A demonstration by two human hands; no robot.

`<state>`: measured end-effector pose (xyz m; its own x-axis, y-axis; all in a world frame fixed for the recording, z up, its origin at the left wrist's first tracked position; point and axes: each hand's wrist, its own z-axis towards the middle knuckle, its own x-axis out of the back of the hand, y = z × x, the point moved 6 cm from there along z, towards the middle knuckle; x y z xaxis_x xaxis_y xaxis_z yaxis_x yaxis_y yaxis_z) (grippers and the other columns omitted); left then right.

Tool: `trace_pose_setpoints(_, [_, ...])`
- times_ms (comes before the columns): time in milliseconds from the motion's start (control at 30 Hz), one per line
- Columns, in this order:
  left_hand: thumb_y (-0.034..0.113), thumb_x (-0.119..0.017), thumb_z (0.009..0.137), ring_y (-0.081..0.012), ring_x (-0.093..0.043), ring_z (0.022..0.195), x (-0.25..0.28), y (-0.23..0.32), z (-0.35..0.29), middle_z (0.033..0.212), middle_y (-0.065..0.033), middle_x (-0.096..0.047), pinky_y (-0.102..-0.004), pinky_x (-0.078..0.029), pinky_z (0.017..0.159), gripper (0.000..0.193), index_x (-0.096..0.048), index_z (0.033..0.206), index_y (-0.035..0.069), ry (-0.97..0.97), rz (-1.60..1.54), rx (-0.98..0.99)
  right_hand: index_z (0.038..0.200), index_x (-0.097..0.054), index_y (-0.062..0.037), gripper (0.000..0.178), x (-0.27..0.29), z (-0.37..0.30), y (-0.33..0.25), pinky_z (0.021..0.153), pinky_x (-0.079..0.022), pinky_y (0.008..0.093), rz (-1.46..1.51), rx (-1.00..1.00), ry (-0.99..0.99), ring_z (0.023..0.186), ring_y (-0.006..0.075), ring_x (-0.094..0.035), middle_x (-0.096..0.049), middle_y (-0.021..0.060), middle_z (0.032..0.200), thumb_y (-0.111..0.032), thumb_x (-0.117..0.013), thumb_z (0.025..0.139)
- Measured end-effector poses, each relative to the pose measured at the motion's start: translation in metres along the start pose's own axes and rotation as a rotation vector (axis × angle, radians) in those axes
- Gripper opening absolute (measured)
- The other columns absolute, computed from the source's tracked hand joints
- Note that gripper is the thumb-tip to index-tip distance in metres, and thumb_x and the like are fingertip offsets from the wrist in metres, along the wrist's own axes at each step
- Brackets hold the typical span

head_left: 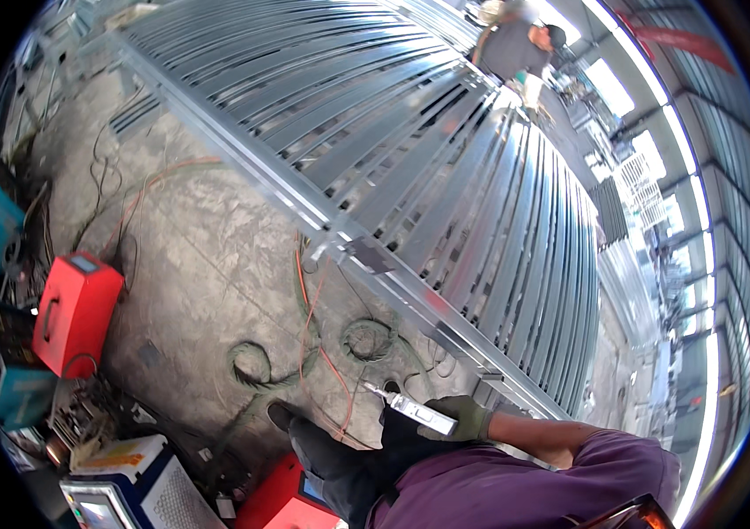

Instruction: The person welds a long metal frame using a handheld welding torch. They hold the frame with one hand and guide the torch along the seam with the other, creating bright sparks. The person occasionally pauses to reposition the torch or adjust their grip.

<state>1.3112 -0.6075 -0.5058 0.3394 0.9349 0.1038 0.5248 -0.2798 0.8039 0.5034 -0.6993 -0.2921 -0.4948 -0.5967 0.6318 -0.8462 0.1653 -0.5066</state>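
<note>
My right hand (463,418), in a grey-green work glove, closes around a white and silver welding torch (423,413). The torch has a slim metal nozzle pointing up and left, above my dark trousers and shoes. My bare forearm and purple sleeve reach in from the lower right. Of my left hand nothing shows. Ahead of the torch, a large metal frame (340,231) of parallel galvanised bars stretches across the upper middle. The torch is apart from this frame.
Orange and dark hoses (304,300) lie coiled on the concrete floor (199,273). Red machine boxes (80,309) and a blue-white unit with a screen (150,485) stand at left and lower left. Another person (516,48) is beyond the frame, near a bright glow.
</note>
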Motion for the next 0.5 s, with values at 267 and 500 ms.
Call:
trace_pose_setpoints(267, [0.068,-0.063,0.1,-0.0272,-0.05,0.139,-0.173,0.033,-0.266,0.147,-0.0099,-0.064,-0.0488,-0.041,0.113,0.064,-0.067,0.144,0.022,-0.465,-0.037,-0.138,0.142,-0.071,-0.013,0.059,0.03,-0.062,0.097,0.087,-0.062,0.0457,0.233,0.138,0.228,0.098,0.0377,-0.08,-0.081,0.0168,0.106,-0.05,-0.083,0.097])
trace_pose_setpoints(500, [0.075,-0.057,0.102,-0.027,-0.043,0.154,-0.171,-0.042,-0.489,0.161,-0.0101,-0.061,-0.0492,-0.037,0.123,0.072,-0.066,0.153,0.026,-1.02,-0.376,0.071,0.119,-0.08,-0.0103,0.04,0.082,-0.119,0.211,0.082,-0.064,0.0381,0.503,0.104,0.49,0.089,0.0239,-0.082,-0.083,0.0105,0.099,-0.039,-0.093,0.094])
